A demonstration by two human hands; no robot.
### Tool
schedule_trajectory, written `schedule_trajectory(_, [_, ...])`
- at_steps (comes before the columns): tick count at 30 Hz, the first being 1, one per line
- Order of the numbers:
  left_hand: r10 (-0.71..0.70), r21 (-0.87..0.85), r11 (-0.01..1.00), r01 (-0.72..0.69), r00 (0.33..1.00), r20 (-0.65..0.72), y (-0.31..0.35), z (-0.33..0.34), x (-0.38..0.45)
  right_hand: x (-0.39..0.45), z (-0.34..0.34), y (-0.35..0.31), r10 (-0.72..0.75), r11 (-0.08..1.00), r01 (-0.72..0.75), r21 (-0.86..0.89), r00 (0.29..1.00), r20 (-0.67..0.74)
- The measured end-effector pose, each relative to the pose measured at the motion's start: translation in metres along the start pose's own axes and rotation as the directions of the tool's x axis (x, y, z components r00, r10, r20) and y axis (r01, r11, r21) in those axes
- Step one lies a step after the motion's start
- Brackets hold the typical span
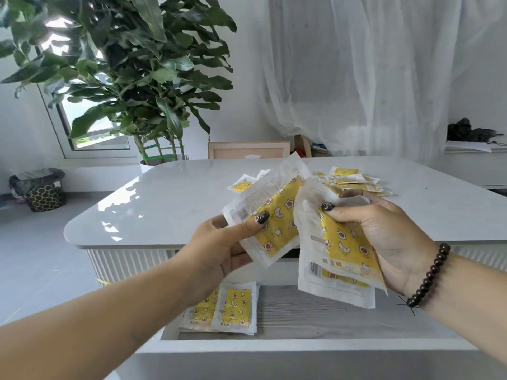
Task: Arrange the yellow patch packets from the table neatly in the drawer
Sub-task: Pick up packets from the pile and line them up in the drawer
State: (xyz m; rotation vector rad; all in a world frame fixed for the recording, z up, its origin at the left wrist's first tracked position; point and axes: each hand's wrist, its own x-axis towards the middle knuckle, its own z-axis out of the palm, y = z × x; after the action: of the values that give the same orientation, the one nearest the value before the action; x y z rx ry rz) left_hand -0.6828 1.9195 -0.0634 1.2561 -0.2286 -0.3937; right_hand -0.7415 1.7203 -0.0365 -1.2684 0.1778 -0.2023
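Above the open drawer (315,311), left hand (219,250) pinching one yellow packet (274,223), right hand (389,237) gripping a few more (340,259); two packets (225,308) already laid inside, a pile (354,179) left on the table (170,204).

Single head-worn wide-angle view, looking forward and down from the person's own standpoint, close above both forearms, open drawer (301,314) near at 6 o'clock, counter (170,204) beyond, window (90,127) far off at 10 o'clock
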Motion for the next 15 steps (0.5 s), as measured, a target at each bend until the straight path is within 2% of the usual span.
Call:
schedule_trajectory(2, [-0.021,-0.049,0.999,0.017,0.997,-0.069,-0.01,0.009,0.0,0.001,0.0,0.002,0.01,0.999,-0.009,-0.038,1.0,0.014])
schedule_trajectory(4, [-0.014,0.033,0.999,0.019,0.989,-0.146,-0.015,0.014,0.001,0.001,0.0,0.004,0.033,0.991,-0.028,-0.133,0.999,0.03])
schedule_trajectory(6, [0.045,0.196,0.981,-0.001,0.975,-0.217,-0.013,0.009,0.006,0.004,-0.003,0.007,0.027,0.936,-0.011,-0.353,0.999,0.042])
schedule_trajectory(7, [0.081,0.297,0.955,-0.016,0.975,-0.207,-0.01,0.005,0.008,0.006,-0.006,0.009,0.004,0.868,0.019,-0.495,0.999,0.045])
schedule_trajectory(9, [0.152,0.51,0.858,-0.059,0.978,-0.142,-0.002,-0.002,0.011,0.007,-0.007,0.01,-0.046,0.716,0.076,-0.694,0.997,0.063])
schedule_trajectory(12, [0.232,0.782,0.614,-0.109,0.972,-0.047,0.008,-0.005,0.009,0.004,-0.007,0.011,-0.077,0.585,0.179,-0.791,0.983,0.165])
schedule_trajectory(13, [0.245,0.822,0.556,-0.126,0.969,-0.017,0.01,-0.004,0.008,0.002,-0.007,0.013,-0.066,0.557,0.209,-0.804,0.976,0.208])
schedule_trajectory(15, [0.247,0.837,0.517,-0.18,0.967,0.056,0.01,0.0,0.005,0.0,-0.006,0.017,-0.019,0.548,0.229,-0.804,0.965,0.262])
